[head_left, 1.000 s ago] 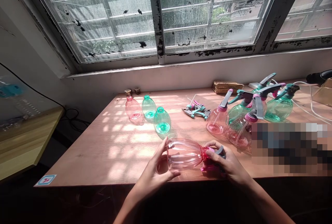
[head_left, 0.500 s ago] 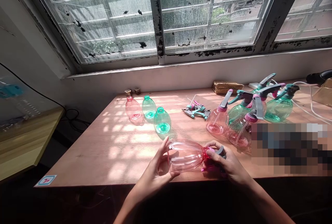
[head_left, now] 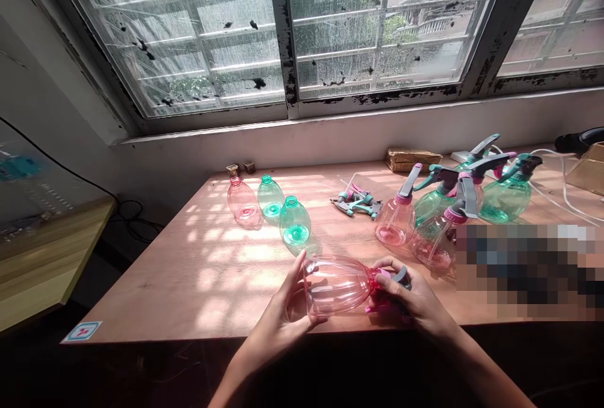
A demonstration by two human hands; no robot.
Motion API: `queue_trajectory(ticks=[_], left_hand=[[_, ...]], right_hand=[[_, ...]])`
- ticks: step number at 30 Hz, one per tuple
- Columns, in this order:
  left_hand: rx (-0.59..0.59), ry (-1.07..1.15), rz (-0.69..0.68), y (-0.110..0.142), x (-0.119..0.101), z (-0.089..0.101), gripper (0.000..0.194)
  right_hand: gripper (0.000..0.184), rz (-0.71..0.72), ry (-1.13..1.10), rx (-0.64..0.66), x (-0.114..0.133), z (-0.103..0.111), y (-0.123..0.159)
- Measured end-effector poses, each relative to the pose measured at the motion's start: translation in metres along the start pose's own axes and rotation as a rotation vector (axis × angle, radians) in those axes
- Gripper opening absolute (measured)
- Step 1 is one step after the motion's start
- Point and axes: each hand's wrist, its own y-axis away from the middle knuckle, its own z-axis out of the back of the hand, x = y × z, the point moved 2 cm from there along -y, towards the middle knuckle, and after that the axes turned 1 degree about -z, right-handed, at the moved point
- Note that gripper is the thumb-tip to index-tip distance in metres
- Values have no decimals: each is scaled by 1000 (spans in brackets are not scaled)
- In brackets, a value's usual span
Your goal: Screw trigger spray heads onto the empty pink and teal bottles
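A clear pink spray bottle [head_left: 337, 287] lies sideways in the air at the table's front edge, its base to the left and neck to the right. My left hand [head_left: 282, 312] grips the base end, thumb and fingers on opposite sides. At the neck, my right hand [head_left: 415, 298] is closed around a pink-and-grey trigger spray head [head_left: 402, 274]; its fingers hide much of the head. Whether the head is fully seated on the neck, I cannot tell. Beyond the bottle stands an open green bottle [head_left: 296, 225], with another green bottle [head_left: 270, 197] and a pink bottle [head_left: 242, 201] behind it.
Several loose spray heads [head_left: 357, 200] lie mid-table. To the right, bottles with heads fitted, including a pink one [head_left: 396, 222], stand close together. A brown block [head_left: 413, 160] sits by the wall under the window. White cables [head_left: 566, 187] run at the right; a blurred patch covers the front right.
Both hands keep their hold in nearly the same place. The bottle looks slightly turned about its length, as its highlights have shifted.
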Motion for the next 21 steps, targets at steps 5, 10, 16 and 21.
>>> queue_trajectory(ticks=[5,10,16,21], left_hand=[[3,24,-3,2,5,2,108],[-19,-50,7,3,8,4,94],[-4,-39,-31,2,6,1,85],[-10,7,-14,2,2,2,104]], right_hand=[[33,6,-18,11,0,0,0],[34,9,-11,5,0,0,0],[39,-29,-6,-11,-1,-1,1],[37,-24,3,-8,-1,-1,1]])
